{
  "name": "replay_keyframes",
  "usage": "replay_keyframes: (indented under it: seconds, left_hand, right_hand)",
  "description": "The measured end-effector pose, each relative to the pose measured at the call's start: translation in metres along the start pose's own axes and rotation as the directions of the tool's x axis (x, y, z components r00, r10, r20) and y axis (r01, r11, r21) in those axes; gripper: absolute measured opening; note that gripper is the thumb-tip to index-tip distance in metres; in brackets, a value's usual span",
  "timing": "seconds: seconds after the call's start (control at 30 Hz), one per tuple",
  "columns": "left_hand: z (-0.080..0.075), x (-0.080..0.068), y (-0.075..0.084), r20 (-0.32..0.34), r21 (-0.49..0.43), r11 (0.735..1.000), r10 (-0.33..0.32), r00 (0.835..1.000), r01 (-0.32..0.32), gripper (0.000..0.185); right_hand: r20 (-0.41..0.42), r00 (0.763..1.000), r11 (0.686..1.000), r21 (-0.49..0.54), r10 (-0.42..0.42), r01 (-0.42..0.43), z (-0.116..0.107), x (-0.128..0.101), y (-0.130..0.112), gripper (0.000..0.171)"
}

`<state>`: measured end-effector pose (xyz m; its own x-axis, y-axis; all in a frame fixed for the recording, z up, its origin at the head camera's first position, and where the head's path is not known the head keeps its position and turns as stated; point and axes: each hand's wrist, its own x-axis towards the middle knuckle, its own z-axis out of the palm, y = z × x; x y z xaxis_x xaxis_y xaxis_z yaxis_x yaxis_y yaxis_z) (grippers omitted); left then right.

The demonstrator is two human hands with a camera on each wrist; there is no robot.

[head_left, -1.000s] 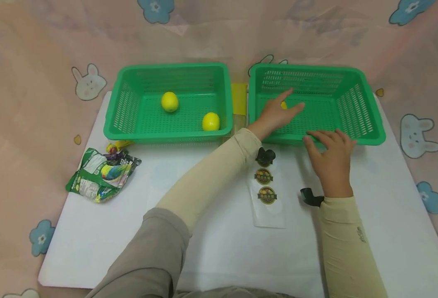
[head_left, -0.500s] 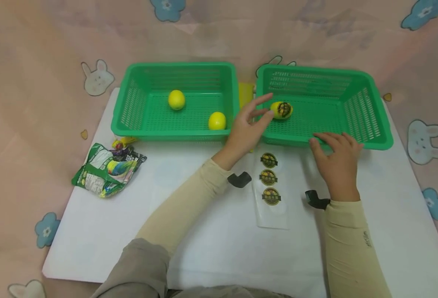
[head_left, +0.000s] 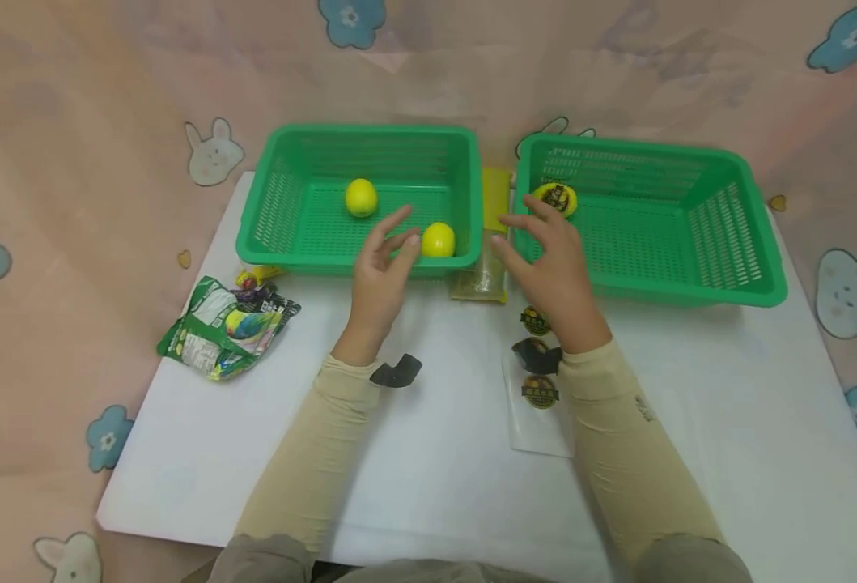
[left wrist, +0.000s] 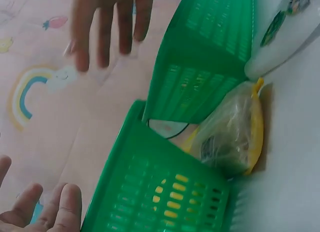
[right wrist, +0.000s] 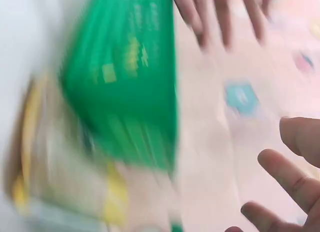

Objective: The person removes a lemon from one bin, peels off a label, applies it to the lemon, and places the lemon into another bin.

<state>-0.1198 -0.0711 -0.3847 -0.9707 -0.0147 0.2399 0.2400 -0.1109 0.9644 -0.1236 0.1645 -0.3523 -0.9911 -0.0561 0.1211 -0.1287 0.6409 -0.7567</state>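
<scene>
My left hand (head_left: 379, 291) is over the front rim of the left green basket (head_left: 355, 263), fingers loosely bent and holding nothing. Just right of its fingertips lies a plain yellow lemon (head_left: 439, 240); another yellow lemon (head_left: 361, 197) sits farther back in that basket. My right hand (head_left: 559, 275), also holding nothing, hovers by the left front corner of the right green basket (head_left: 690, 293). Past its fingers, a lemon with a dark round label (head_left: 557, 199) lies in that basket. Beneath the right wrist is a sticker sheet (head_left: 540, 433), partly covered, bearing round labels (head_left: 540, 392).
A clear bag with yellow edges (head_left: 482, 282) stands between the baskets. Left of them, a crumpled green snack packet (head_left: 213, 332) and smaller wrapped sweets (head_left: 256, 277) lie on the white table (head_left: 428, 478). Behind is a pink patterned cloth (head_left: 428, 81).
My left hand has drawn back from the right basket and moved left to the left basket. My right hand has left the right basket's front rim and moved left. The labelled lemon has shifted slightly backward.
</scene>
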Motion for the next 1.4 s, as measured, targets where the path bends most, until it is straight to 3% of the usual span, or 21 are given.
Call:
replay_keyframes:
  seconds: [0.1, 0.23, 0.37, 0.43, 0.53, 0.63, 0.73, 0.83, 0.9, 1.0, 1.17, 1.27, 1.33, 1.4]
  left_hand:
    - [-0.005, 0.006, 0.000, -0.003, 0.022, 1.000, -0.002, 1.000, 0.002, 0.046]
    - [-0.008, 0.025, 0.008, 0.038, 0.096, 0.995, -0.036, 0.999, 0.032, 0.046]
    - [-0.010, 0.055, 0.021, 0.076, 0.187, 0.975, -0.139, 0.987, 0.123, 0.047]
    - [-0.009, 0.074, 0.027, 0.089, 0.247, 0.948, -0.230, 0.969, 0.202, 0.047]
    - [-0.003, 0.104, 0.031, 0.108, 0.325, 0.878, -0.404, 0.908, 0.352, 0.048]
    - [0.005, 0.129, 0.030, 0.126, 0.408, 0.783, -0.558, 0.820, 0.470, 0.051]
    - [0.012, 0.146, 0.021, 0.143, 0.540, 0.673, -0.664, 0.734, 0.505, 0.056]
    - [0.015, 0.153, 0.008, 0.153, 0.669, 0.553, -0.756, 0.636, 0.497, 0.057]
    - [0.017, 0.155, 0.000, 0.168, 0.731, 0.492, -0.801, 0.574, 0.473, 0.058]
    - [0.018, 0.156, -0.008, 0.205, 0.790, 0.450, -0.834, 0.512, 0.416, 0.060]
    - [0.021, 0.159, -0.012, 0.269, 0.867, 0.412, -0.861, 0.432, 0.281, 0.065]
    - [0.020, 0.159, -0.014, 0.276, 0.891, 0.386, -0.879, 0.388, 0.240, 0.066]
    - [0.018, 0.158, -0.017, 0.279, 0.899, 0.377, -0.885, 0.372, 0.223, 0.066]
    - [0.016, 0.157, -0.018, 0.279, 0.896, 0.380, -0.885, 0.373, 0.229, 0.065]
  right_hand:
    - [0.047, 0.999, 1.000, -0.011, -0.012, 0.013, 0.030, 0.010, -0.011, 0.046]
    - [0.048, 0.999, 0.997, -0.074, -0.004, 0.008, 0.055, 0.011, -0.015, 0.044]
    - [0.058, 0.998, 0.994, -0.111, -0.006, 0.013, 0.065, 0.010, -0.016, 0.039]
    - [0.062, 0.998, 0.993, -0.116, -0.017, 0.024, 0.067, 0.010, -0.016, 0.038]
    - [0.063, 0.998, 0.991, -0.129, -0.031, 0.039, 0.067, 0.010, -0.015, 0.037]
    - [0.059, 0.998, 0.989, -0.142, -0.035, 0.043, 0.066, 0.011, -0.014, 0.037]
    - [0.053, 0.998, 0.986, -0.156, -0.045, 0.053, 0.065, 0.011, -0.014, 0.036]
    - [0.055, 0.997, 0.983, -0.171, -0.061, 0.070, 0.064, 0.012, -0.014, 0.036]
    - [0.059, 0.996, 0.980, -0.181, -0.068, 0.077, 0.063, 0.012, -0.014, 0.036]
    - [0.063, 0.996, 0.979, -0.189, -0.069, 0.080, 0.063, 0.012, -0.015, 0.036]
    - [0.060, 0.996, 0.977, -0.197, -0.071, 0.081, 0.063, 0.012, -0.016, 0.036]
    - [0.059, 0.995, 0.976, -0.200, -0.077, 0.088, 0.063, 0.012, -0.017, 0.036]
    - [0.059, 0.996, 0.976, -0.200, -0.074, 0.085, 0.062, 0.012, -0.017, 0.037]
    - [0.059, 0.996, 0.977, -0.198, -0.067, 0.077, 0.062, 0.012, -0.018, 0.038]
